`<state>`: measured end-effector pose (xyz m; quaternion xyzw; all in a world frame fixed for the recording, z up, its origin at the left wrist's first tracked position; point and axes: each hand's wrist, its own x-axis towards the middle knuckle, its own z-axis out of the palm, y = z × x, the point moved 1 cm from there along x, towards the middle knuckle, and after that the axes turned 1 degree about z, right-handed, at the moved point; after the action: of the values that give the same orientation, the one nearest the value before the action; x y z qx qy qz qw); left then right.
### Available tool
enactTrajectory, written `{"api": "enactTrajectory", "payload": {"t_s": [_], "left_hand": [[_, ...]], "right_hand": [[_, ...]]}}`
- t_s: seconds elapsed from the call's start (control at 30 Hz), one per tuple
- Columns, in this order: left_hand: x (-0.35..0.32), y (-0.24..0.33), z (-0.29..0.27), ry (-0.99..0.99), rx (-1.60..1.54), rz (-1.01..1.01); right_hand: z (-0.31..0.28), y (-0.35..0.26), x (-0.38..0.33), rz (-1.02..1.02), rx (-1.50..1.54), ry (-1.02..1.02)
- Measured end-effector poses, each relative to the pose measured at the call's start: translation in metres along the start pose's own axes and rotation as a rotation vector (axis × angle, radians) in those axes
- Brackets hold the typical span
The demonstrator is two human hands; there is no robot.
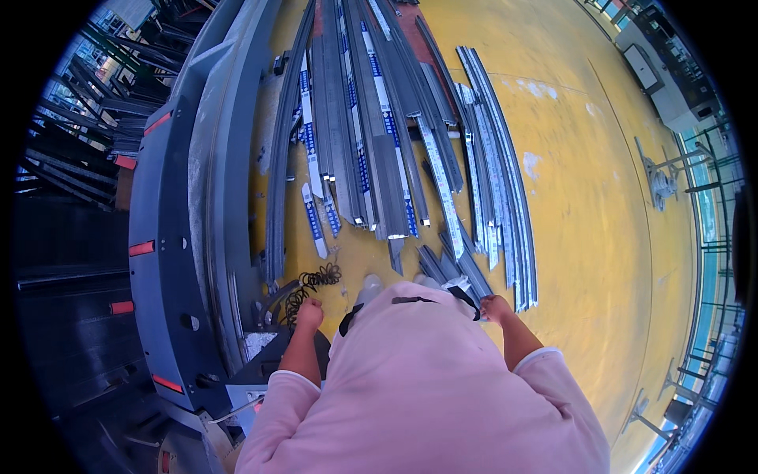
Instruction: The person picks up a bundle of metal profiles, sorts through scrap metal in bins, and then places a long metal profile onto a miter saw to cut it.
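Yellow floor (588, 205): spreads under your work and off to your right, scuffed with pale patches and crossed by thin dark lines.
Metal profiles (385, 170): lie on that floor straight ahead of you, long and grey, fanned side by side with their near ends uneven; several carry blue-and-white film (308, 126).
Right-hand bundle (505, 182): more long profiles, lying just beside the main spread.
Short pieces (472, 272): a few grey lengths at odd angles, near your feet and your right hand.
Dark grey machine (158, 261): runs along your left, with red blocks (142, 248) along its side.
Rack of dark bars (75, 158): stands beyond that machine, at the far left.
Grey cabinet (655, 75): sits at the far upper right, close to a green railing (714, 268).
Left hand (310, 314): you hold it low at your side, fingers curled, just beside a coiled black cord (320, 275); whether it grasps anything, I cannot tell.
Right hand (496, 308): your elbow bends outward and the fingers curl in toward your hip, near the short pieces; contact and grip cannot be made out.
Pink top (426, 379): covers your torso and upper arms, leaving both forearms bare.
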<state>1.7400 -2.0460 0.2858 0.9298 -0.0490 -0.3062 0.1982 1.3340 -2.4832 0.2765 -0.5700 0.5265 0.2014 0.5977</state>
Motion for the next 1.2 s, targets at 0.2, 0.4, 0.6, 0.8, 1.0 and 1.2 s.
{"api": "enactTrajectory", "payload": {"t_s": [0.2, 0.4, 0.6, 0.8, 1.0, 1.2], "left_hand": [[-0.015, 0.021, 0.007, -0.232, -0.253, -0.118], [-0.023, 0.051, 0.0, -0.307, -0.232, -0.083], [-0.018, 0.056, 0.001, -0.292, -0.262, -0.023], [-0.03, 0.094, -0.009, -0.33, -0.152, -0.038], [-0.044, 0.101, -0.019, -0.3, -0.077, 0.036], [-0.027, 0.103, -0.019, -0.403, -0.019, 0.145]], "right_hand": [[0.012, -0.02, 0.003, -0.051, 0.002, 0.093], [0.023, -0.062, -0.02, -0.211, -0.464, 0.216], [0.019, -0.02, 0.011, -0.125, -0.264, 0.07], [0.012, 0.058, 0.047, -0.475, -0.367, 0.099], [0.017, -0.012, -0.003, -0.191, -0.471, 0.147], [0.019, 0.004, 0.004, -0.167, -0.299, 0.18]]}}
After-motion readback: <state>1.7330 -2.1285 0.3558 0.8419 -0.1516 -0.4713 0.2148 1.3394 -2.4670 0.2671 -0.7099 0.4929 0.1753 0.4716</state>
